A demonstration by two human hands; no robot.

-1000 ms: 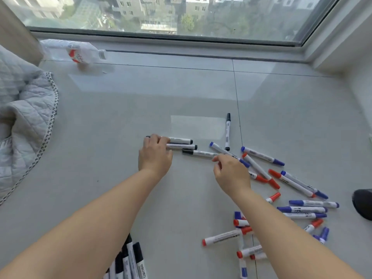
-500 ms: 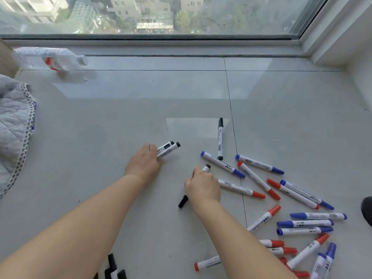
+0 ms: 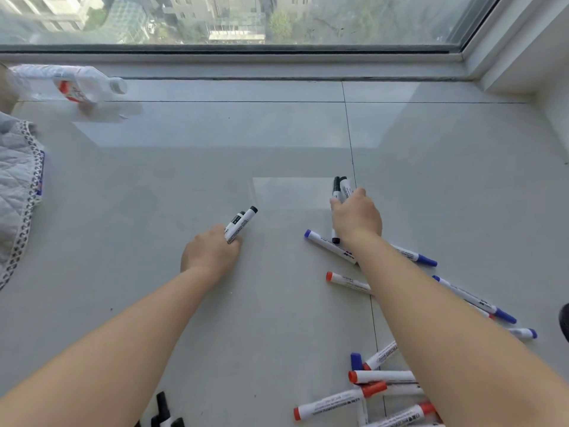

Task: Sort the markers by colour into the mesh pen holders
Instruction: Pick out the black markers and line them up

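Left hand point(image 3: 212, 252), frame centre, knuckles up, fingers curled under and out of sight. It grips two black-capped markers point(image 3: 240, 224); their rear ends are buried in the fist. Long axis runs diagonally, caps toward the upper right.

Right hand point(image 3: 357, 218), right of centre, reaches farther up the frame, back of hand to the camera, fingers closed over black-capped markers point(image 3: 341, 188). Two black caps stick out above the fingers, side by side, pointing toward the window; one black tail end shows below the palm. Axis close to vertical in the frame. Whether both are lifted or one lies on the floor cannot be told; the fingers cover the contact.

Both forearms are bare and run in from the bottom corners. The right forearm hides much of the loose pile.

Just below the right wrist a blue-capped marker point(image 3: 331, 246) lies on the grey tiled floor point(image 3: 154, 186), cap to the upper left, far end under the arm. Below it a red-capped marker point(image 3: 348, 280), cap left, is likewise cut by the arm. More blue ones point(image 3: 475, 298) fan out at right, caps toward the lower right. Red markers point(image 3: 338, 402) crowd the bottom right, partly past the frame edge. Black caps point(image 3: 163, 409) poke in at the bottom edge, bodies cut off.

Upper left: a clear plastic bottle point(image 3: 66, 84) on its side. Left edge: a quilted grey cloth point(image 3: 17, 180), cropped. No mesh holder can be made out.
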